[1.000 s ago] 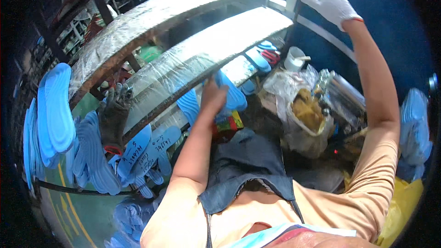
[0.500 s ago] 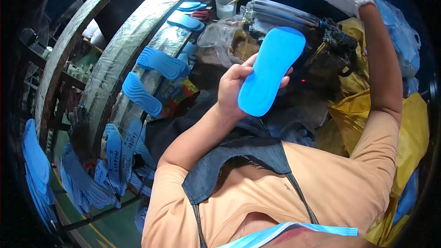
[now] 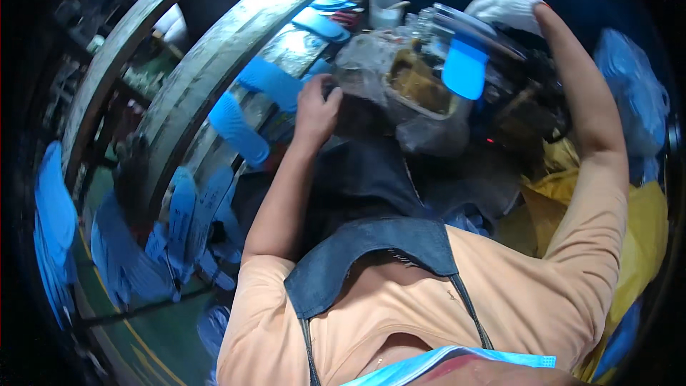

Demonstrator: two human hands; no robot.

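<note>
One blue insole was in front of you, slanting down from beside the shiny roller, with its lower end free above the plastic-lined container. Your gloved right hand was just at its upper end; I cannot tell if that grip was closed on the insole or only rested behind it, because the fingers were partly hidden. The grip of your bare left hand was half open, the thumb apart from the bent fingers, and I could see nothing in it. It was near the end of a ribbed insole, but a touch was not clear. As I judge, the work was somewhere in the middle: one piece was at the roller, while the ribbed one, a dotted insole and a farther pair of insoles lay loose on the surface. Which were finished and which were waiting, I could not tell. This narrow surface was covered with shiny film, and a white cup was beyond it. To your left were fanned insoles above a green floor with yellow lines; to your right were a yellow sheet and a bluish plastic bag.
</note>
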